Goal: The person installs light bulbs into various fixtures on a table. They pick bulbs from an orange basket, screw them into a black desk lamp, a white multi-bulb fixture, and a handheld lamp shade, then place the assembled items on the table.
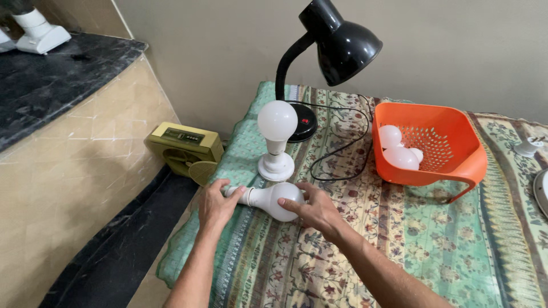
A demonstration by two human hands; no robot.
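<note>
Bulb point(278, 201) lies on its side on the cloth-covered table point(434, 239), long axis running 9-to-3, base toward 9, globe toward 3. Left hand point(216, 206) curled round the base end, right hand point(314, 210) fingers spread over the globe; both touching it, neither nearer. Upright bulb in white holder point(277, 140) just at 12, orange basket point(428, 142) of bulbs at 2.

Five white bulbs point(277, 120), one black desk lamp point(341, 47), one orange basket point(451, 166), two hands point(216, 206).
</note>
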